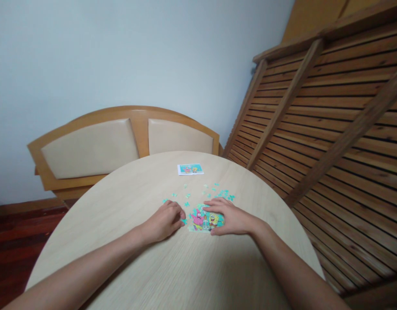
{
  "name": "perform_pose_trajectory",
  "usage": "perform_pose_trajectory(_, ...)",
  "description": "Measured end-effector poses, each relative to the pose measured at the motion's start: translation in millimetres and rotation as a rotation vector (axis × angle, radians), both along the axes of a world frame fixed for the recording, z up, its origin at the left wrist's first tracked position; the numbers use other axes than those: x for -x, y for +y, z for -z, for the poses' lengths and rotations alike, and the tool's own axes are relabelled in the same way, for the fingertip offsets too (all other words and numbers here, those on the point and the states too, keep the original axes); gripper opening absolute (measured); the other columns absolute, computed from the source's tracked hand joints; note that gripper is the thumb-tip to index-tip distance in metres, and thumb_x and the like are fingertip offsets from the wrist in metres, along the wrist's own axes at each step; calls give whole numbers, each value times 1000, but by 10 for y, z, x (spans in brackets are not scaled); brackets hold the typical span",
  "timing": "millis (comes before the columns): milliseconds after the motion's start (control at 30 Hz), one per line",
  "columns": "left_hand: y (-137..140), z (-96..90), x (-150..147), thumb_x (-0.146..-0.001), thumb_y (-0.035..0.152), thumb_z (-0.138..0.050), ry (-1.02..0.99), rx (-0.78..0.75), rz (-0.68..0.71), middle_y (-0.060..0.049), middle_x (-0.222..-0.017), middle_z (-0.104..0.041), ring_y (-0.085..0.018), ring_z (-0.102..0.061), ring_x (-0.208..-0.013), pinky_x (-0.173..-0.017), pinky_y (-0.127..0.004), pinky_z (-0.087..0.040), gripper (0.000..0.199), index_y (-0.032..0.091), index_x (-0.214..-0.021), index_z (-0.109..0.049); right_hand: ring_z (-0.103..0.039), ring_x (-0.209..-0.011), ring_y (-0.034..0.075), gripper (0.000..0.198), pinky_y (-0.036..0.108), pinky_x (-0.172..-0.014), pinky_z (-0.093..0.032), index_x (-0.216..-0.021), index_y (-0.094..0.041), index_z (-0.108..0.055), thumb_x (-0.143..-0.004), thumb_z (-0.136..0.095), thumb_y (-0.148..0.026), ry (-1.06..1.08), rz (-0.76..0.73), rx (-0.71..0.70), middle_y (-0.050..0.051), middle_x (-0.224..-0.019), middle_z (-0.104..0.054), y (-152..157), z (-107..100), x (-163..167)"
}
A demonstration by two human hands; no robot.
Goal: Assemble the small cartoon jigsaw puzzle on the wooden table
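A partly assembled jigsaw puzzle (204, 220) lies flat on the round table, with a pink starfish figure and a yellow sponge figure on a teal ground. At its left side is my left hand (167, 218), fingers curled and thumb close to the index finger, pinching a small teal puzzle piece (184, 221). My right hand (232, 216) rests over the puzzle's right edge, thumb and fingers spread apart. It covers part of that edge. Loose teal pieces (224, 193) are scattered just beyond my right hand, and a few more (187, 204) lie between the hands.
A white-bordered picture card (191, 169) with similar figures lies farther back on the pale wooden table (130, 185). Behind the table stands a headboard (142, 115) with cream panels against the wall. A slatted wooden frame (301, 112) leans along the right side.
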State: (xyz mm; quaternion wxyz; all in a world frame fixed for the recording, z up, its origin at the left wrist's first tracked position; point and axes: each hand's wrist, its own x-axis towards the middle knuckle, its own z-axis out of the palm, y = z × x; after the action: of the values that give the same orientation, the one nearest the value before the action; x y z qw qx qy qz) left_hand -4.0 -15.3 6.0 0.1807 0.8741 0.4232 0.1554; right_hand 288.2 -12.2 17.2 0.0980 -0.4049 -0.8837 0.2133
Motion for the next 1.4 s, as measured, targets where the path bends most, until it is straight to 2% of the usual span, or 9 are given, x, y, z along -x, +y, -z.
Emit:
perform_pose_trajectory(200,-6,33,0,-83,18,-65,-87,82,-12,-3,-85,-65,-19,-57,-86,-78,-27,-44,5,18,-88,-66,-36,-139,35,82,52,-117,-26,-139,-28,-58,-68,-77,-64,3,-1,-5,7,-152,-48,0,2,1)
perform_pose_trajectory(300,-4,50,-10,-83,16,-63,-137,65,19,-1,-83,-66,-18,-58,-83,-79,-27,-44,16,18,-97,-68,-36,-139,35,82,52,-117,-26,-139,-28,-59,-68,-77,-64,1,-4,-9,8,-152,-48,1,4,-1)
perform_pose_trajectory(400,-19,39,-40,-90,23,-57,-171,73,48,-2,-82,-69,-17,-59,-79,-78,-27,-45,19,19,-102,-71,-37,-139,35,82,52,-117,-26,-138,-28,-59,-68,-77,-65,2,-4,-10,7,-152,-47,0,8,-3)
perform_pose_trajectory(567,-67,-26,-126,-96,31,-49,-185,111,45,-4,-75,-71,-16,-60,-70,-70,-25,-46,30,17,-89,-75,-37,-139,35,80,51,-117,-26,-138,-28,-59,-68,-77,-63,12,-6,-17,7,-151,-48,-1,12,1)
perform_pose_trajectory(733,-95,-29,-173,-96,32,-49,-248,92,22,-5,-80,-73,-16,-62,-72,-73,-25,-46,33,16,-84,-76,-38,-138,35,80,51,-116,-27,-138,-29,-59,-68,-77,-63,9,0,-21,7,-151,-48,-4,14,8)
perform_pose_trajectory(900,-57,80,-177,-93,30,-52,-297,149,-37,-4,-82,-74,-16,-62,-71,-67,-24,-45,28,16,-97,-76,-38,-138,35,80,51,-116,-28,-138,-28,-59,-68,-77,-62,11,-2,-31,7,-151,-48,-10,17,17)
perform_pose_trajectory(1033,-30,115,-186,-91,32,-55,-320,189,-65,-4,-80,-74,-16,-62,-69,-66,-24,-45,27,16,-95,-76,-37,-139,35,80,51,-116,-28,-138,-28,-59,-68,-77,-61,8,0,-31,8,-151,-48,-13,11,30)
perform_pose_trajectory(1233,-15,112,-182,-92,36,-56,-267,150,-46,-4,-80,-75,-17,-63,-71,-67,-23,-45,30,17,-90,-79,-37,-139,36,80,52,-117,-27,-138,-29,-59,-68,-78,-60,1,0,-32,8,-151,-48,-8,22,39)
perform_pose_trajectory(1400,-5,139,-170,-91,35,-55,-250,135,-56,-4,-80,-75,-17,-63,-71,-66,-23,-46,30,17,-93,-79,-37,-139,35,80,51,-117,-27,-139,-29,-58,-69,-77,-61,8,-9,-43,8,-151,-48,-11,31,38)
